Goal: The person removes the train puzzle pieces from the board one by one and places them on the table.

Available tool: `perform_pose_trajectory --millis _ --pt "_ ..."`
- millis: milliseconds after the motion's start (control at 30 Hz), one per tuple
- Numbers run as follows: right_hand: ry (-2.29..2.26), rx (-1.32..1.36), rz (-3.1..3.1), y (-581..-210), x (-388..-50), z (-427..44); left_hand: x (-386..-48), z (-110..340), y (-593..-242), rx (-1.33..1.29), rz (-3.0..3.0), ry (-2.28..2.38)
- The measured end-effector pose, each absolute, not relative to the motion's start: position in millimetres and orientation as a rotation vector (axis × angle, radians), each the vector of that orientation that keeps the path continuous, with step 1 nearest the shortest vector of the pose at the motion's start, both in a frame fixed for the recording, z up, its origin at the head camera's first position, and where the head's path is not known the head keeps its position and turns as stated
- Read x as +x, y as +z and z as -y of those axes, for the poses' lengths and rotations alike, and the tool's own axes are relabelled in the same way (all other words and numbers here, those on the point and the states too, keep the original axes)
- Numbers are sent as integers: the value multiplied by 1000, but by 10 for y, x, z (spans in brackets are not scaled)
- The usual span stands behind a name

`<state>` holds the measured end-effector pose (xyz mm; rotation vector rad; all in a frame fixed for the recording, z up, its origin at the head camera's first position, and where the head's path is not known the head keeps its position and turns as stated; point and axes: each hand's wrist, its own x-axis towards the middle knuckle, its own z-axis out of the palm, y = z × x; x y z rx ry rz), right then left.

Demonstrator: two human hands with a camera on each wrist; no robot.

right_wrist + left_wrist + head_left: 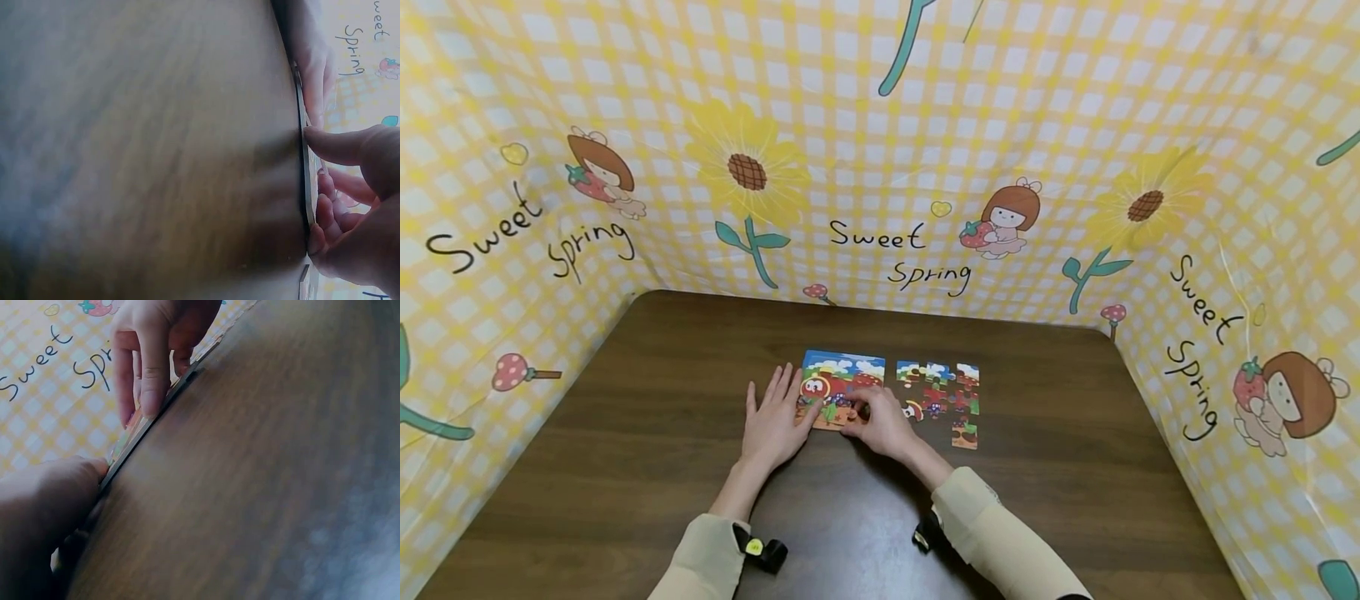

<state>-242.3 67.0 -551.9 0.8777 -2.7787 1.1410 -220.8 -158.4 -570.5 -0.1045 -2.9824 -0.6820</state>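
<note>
A jigsaw puzzle (842, 360) with a blue top edge and a cartoon picture lies flat on the table. My left hand (777, 421) rests along its left side, fingers extended and the thumb over the lower left of the picture. Over the lower right part, my right hand (883, 425) bends its thumb and fingers down onto the surface. A thin puzzle piece (323, 165) seems to be pinched there, mostly hidden by the fingers. The puzzle's edge appears side-on in the left wrist view, below the right hand (153, 353).
Several loose puzzle pieces (966, 402) lie in a loose grid just right of the puzzle, near the right wrist. The brown wooden table (1052, 467) is walled at the back and sides by yellow checked cloth (880, 183).
</note>
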Motion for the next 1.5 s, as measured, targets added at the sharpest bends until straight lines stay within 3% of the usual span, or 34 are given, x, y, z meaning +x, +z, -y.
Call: perform_pose_trajectory --millis 367,633,1000,1500 --pt "1253 687 2861 -5382 -2319 -580 -2203 1607 -5696 -101 2969 -687" --pt "1630 555 2760 -5370 -2340 -565 -2195 1597 -5704 -97 2974 -688" --pt "1746 557 2659 -5378 -2358 -570 -2192 1593 -5697 -97 2970 -677" --pt "1866 506 2640 -5263 -2220 -1159 -2209 1592 -5714 -103 2977 -701"
